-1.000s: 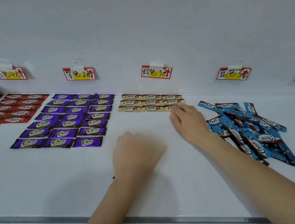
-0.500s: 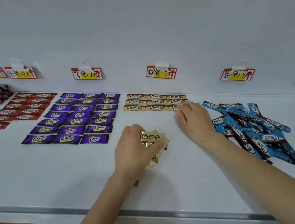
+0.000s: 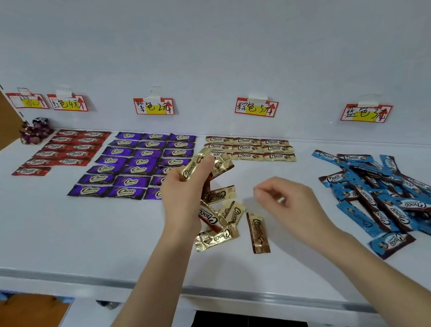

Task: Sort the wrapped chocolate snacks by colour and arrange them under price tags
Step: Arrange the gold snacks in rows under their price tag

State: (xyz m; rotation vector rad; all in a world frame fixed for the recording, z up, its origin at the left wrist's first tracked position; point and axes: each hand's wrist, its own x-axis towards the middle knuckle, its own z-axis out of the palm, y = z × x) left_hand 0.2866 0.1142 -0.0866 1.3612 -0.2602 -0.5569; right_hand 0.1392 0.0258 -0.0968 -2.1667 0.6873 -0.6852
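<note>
My left hand (image 3: 183, 196) is raised above the white shelf (image 3: 56, 240) and grips a bunch of gold wrapped snacks (image 3: 195, 163). Several more gold snacks (image 3: 216, 237) lie scattered or tumbling just below and right of it. Right of them hovers my right hand (image 3: 291, 203), loosely curled and holding nothing. Neat gold rows (image 3: 261, 148) sit under the brown price tag (image 3: 256, 107). Purple snacks (image 3: 134, 167) lie in rows under the purple tag (image 3: 153, 107), and red snacks (image 3: 65, 151) under the red tag (image 3: 68, 103). A loose blue pile (image 3: 387, 197) lies below the blue tag (image 3: 366, 114).
A small heap of foil-wrapped candies (image 3: 34, 130) sits at the far left under another tag (image 3: 27, 101). The shelf's back wall (image 3: 222, 41) carries the tags. The shelf's front edge (image 3: 142, 284) runs close to my forearms.
My left hand lifted off the shelf with a handful of gold snacks, and several dropped beneath it. My right hand drew back from the gold rows toward the middle.
</note>
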